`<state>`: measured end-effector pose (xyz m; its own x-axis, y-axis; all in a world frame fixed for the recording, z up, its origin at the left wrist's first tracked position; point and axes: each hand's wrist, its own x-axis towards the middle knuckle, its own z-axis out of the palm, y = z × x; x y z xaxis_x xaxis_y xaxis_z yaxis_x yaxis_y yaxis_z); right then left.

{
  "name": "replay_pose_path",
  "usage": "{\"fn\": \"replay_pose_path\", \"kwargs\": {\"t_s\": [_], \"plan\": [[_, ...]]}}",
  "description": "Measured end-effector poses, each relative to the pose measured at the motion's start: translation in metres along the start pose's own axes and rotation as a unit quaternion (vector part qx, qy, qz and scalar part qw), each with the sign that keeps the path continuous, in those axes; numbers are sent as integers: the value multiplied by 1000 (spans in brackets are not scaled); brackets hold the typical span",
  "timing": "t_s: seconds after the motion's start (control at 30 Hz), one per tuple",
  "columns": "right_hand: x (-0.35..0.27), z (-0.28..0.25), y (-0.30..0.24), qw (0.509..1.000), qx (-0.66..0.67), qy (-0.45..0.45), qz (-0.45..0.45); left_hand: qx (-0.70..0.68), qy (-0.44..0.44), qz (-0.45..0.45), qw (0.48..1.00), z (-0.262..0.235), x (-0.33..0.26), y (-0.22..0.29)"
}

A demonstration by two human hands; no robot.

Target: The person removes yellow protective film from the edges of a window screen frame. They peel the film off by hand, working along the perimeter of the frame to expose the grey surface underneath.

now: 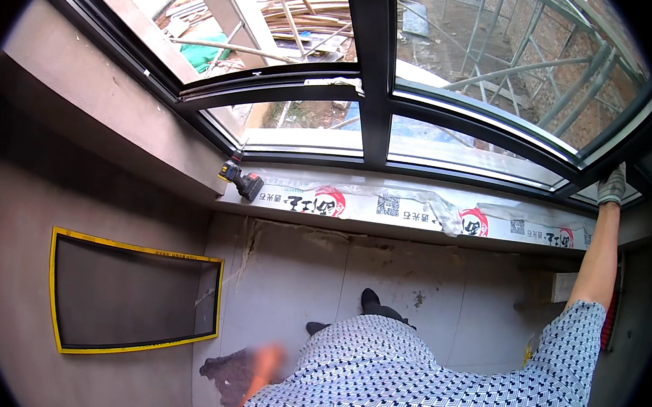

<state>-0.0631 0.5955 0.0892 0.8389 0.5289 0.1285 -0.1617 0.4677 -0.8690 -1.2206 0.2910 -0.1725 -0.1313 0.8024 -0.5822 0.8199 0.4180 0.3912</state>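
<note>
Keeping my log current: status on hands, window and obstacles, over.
Gloved right hand at window frame, lower right. Left hand low, blurred, apart from it. Drill far left on sill, away from right hand.

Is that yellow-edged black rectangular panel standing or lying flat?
Standing, tilted: the panel leans on the brown wall, bottom edge on grey floor.

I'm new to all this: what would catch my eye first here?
Probably the yellow-bordered mesh screen by the left wall. Next, the cordless drill at the left end of the film-covered windowsill. Then the gloved right hand, stretched up to the dark window frame at far right.
</note>
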Motion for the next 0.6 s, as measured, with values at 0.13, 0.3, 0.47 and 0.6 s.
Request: {"fn": "replay_pose_path", "kwargs": {"t_s": [0.13,0.3,0.47,0.6], "plan": [[12,0,3,995,62,38,72,146,33,78,986,8,5,-10],[16,5,5,992,14,59,110,196,37,69,977,-1,26,3],[8,-18,20,975,-61,94,189,-20,51,-30,998,-33,14,44],[-89,-50,97,846,-495,194,-46,-76,108,13,991,-36,-4,54]]}}
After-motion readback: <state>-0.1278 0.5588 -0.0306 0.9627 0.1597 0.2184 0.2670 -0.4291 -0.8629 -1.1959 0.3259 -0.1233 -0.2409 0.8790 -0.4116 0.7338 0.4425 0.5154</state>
